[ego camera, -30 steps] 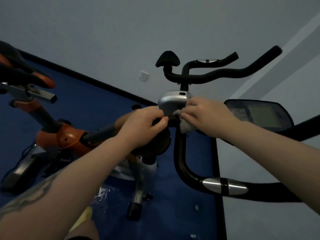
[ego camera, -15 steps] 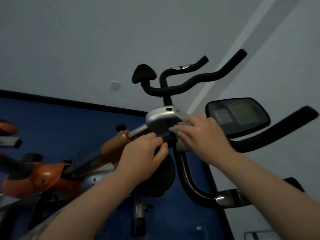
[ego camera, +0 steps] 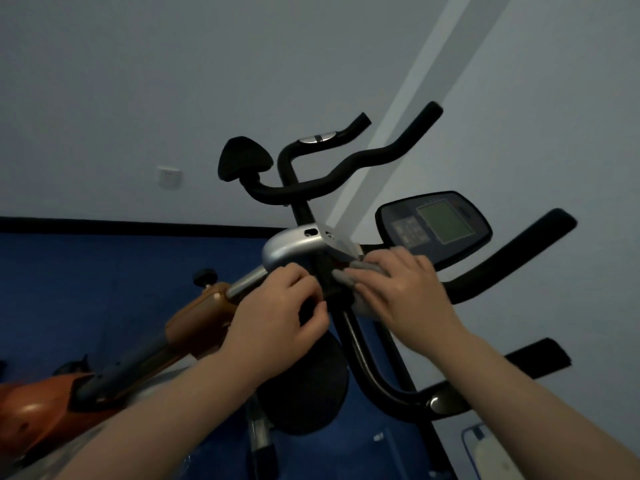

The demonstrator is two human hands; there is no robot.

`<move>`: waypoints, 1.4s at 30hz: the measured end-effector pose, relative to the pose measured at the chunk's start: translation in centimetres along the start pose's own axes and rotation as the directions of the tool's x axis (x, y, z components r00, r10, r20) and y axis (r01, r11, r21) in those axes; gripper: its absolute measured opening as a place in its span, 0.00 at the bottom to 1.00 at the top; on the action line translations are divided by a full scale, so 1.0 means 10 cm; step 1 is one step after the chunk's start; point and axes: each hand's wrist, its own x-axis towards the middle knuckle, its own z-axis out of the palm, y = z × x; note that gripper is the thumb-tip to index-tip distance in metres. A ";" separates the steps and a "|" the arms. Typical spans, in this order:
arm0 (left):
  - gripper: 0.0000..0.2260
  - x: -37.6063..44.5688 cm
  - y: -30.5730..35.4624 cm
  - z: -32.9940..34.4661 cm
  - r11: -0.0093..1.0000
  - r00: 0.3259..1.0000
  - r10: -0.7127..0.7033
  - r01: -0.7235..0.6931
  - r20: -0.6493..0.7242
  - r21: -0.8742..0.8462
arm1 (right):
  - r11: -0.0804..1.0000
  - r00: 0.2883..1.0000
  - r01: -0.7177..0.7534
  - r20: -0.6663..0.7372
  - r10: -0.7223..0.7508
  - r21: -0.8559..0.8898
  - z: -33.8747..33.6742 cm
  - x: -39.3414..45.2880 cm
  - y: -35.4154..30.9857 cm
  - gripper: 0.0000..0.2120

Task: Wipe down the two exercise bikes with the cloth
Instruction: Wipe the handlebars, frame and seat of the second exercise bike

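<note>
Cloth (ego camera: 349, 276), grey, sits bunched under the right hand (ego camera: 401, 289), whose fingers press it against the black stem just below the silver housing (ego camera: 292, 247). Left hand (ego camera: 277, 313) grips that stem beside it. Pressing unevenly could let the cloth slip loose.

Pale wall (ego camera: 138, 81), blue floor (ego camera: 86, 289)

Blue floor (ego camera: 86, 289) carries orange exercise bike (ego camera: 38, 407), black exercise bike (ego camera: 377, 375).
</note>
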 end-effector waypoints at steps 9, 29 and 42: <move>0.13 0.01 0.01 -0.01 0.999 1.000 0.003 -0.002 0.025 -0.036 | 1.000 1.000 0.010 0.009 -0.010 0.028 0.04 0.05 -0.10 0.14; 0.12 0.01 -0.02 -0.03 0.992 0.999 0.012 -0.005 0.050 -0.125 | 0.995 0.995 -0.099 0.018 0.099 0.004 0.02 0.06 -0.24 0.13; 0.13 0.01 -0.02 -0.03 0.990 0.998 0.010 -0.001 0.063 -0.144 | 0.954 0.955 -0.295 -0.047 0.292 -0.055 -0.11 -0.02 0.10 0.16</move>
